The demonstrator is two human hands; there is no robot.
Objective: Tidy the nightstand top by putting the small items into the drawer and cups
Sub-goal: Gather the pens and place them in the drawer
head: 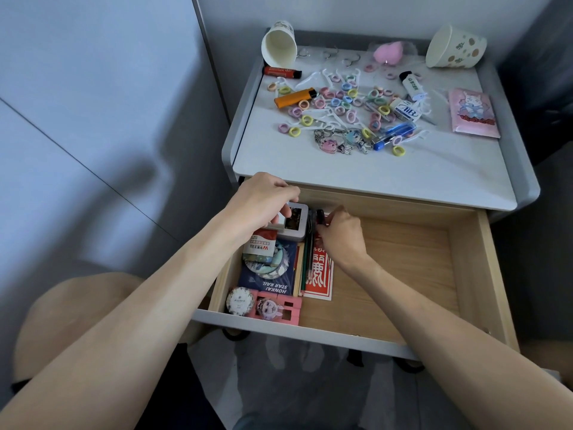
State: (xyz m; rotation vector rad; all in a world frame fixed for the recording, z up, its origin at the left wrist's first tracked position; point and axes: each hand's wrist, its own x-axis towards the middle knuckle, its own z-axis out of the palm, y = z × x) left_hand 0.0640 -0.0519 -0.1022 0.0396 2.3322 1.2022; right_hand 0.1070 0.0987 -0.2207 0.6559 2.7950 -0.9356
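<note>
left hand (263, 198) partly hides grey tin (296, 223); dark item (320, 216) in right hand (341, 237) unclear.

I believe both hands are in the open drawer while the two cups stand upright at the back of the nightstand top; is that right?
Not quite: the head view shows the left cup and right cup tipped over on their sides, not upright; the rest holds.
</note>
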